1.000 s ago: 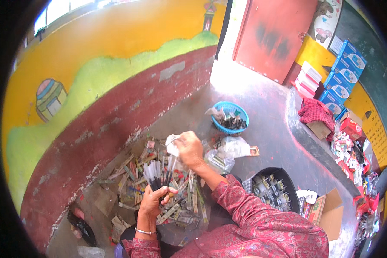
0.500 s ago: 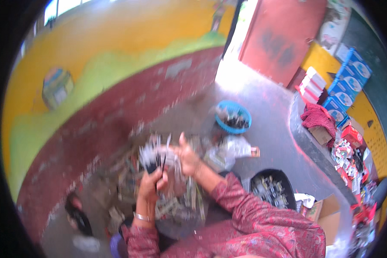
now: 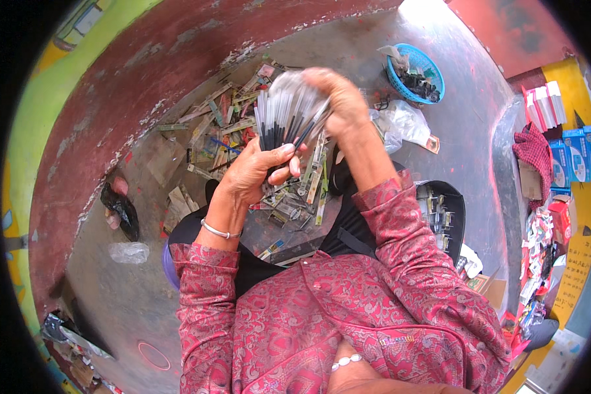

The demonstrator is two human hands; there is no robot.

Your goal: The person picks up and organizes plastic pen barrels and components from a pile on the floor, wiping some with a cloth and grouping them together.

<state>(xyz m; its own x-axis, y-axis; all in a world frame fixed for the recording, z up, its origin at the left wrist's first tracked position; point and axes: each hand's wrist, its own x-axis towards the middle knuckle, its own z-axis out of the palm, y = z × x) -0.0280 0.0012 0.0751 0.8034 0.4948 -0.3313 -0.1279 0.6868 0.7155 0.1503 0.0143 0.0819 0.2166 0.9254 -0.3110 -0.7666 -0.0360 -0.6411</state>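
My left hand (image 3: 253,172) is closed round a fanned bundle of thin sticks (image 3: 287,121), black low down and whitish-clear above, much like pen refills. The thumb lies across their dark ends. Beside the tops of the sticks, my right hand (image 3: 341,102) is bent over them and smeared by motion. A pale, see-through blur (image 3: 289,82) lies along its fingertips; whether the fingers grip anything is hidden. Below the hands, a heap of flat, colourful strips and small packages (image 3: 226,121) is spread over the floor between my knees and the wall.
A blue basket (image 3: 438,69) with dark pieces stands far right, near a white plastic bag (image 3: 404,125). At my right knee is a black tub (image 3: 454,238) of small metal-and-clear items. On the left lie a black bag (image 3: 126,213) and a clear bag (image 3: 129,252). Boxes (image 3: 571,157) line the right wall.
The view has tilted down toward my lap and the floor. My left hand still holds the fanned sticks; my right hand has risen from beside them to over their tops.
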